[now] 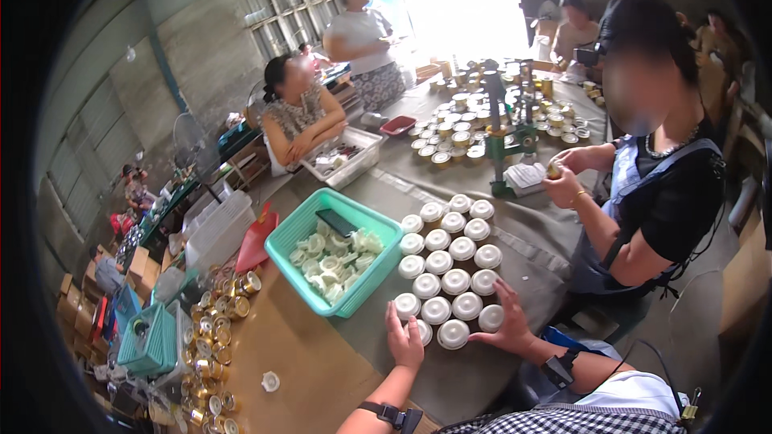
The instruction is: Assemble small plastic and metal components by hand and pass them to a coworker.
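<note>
A block of round tins with white plastic caps (436,310) stands in rows on the table in front of me. At the block's near left corner is my left hand (406,343), its fingers stretched out along the side of the outer tins. My right hand (512,324) is spread at the near right corner, thumb and fingers apart around a white-capped tin (491,318). Neither hand has lifted anything. Left of the block, a turquoise plastic basket (277,243) contains loose white plastic caps (334,261) and a dark flat object (336,223).
Gold tins (211,337) crowd the table's left side, near a single white cap (270,382). A green hand press (500,145) stands farther back, with many more tins behind it. A co-worker (655,193) at right holds a small tin. Another person leans by a white tray (354,162).
</note>
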A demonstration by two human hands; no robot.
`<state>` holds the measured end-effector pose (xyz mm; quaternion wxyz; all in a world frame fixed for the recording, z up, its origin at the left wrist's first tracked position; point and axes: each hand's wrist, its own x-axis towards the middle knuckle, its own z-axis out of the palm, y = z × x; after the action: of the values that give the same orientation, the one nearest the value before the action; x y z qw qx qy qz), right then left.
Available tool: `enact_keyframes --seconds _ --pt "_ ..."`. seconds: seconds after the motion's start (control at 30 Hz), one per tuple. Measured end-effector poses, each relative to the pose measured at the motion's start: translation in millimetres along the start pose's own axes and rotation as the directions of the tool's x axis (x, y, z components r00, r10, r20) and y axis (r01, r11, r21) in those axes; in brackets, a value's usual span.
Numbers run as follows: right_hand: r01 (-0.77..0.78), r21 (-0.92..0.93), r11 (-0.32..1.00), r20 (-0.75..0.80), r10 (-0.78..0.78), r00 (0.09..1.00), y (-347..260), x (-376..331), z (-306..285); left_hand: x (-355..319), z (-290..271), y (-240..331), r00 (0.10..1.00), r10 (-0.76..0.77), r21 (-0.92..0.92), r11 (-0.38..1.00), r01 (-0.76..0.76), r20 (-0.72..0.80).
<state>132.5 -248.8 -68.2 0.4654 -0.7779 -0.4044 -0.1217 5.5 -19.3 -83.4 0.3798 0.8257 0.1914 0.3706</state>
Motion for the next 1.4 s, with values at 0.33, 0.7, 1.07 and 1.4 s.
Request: enact_keyframes --seconds 0.33,0.7,1.07,1.4 --pt "-0.105 0.011 0.994 -0.014 0.105 0.994 -4 0 7 33 34 -23 0.990 0.014 0.079 0.997 -0.025 0.141" --pt "-0.055 0.035 0.998 -0.057 0.057 0.997 9 -7 12 -18 -24 15 0.883 0.112 0.058 0.986 -0.155 0.457" --pt "-0.080 -0.020 0.997 0.064 0.082 0.995 -3 -5 8 -17 22 -2 0.935 0.038 0.411 0.892 -0.191 0.352" --pt "-0.020 -0.016 1.000 0.004 0.020 1.000 -3 -5 0 -42 -6 40 0.969 0.097 0.175 0.975 -0.138 0.226"
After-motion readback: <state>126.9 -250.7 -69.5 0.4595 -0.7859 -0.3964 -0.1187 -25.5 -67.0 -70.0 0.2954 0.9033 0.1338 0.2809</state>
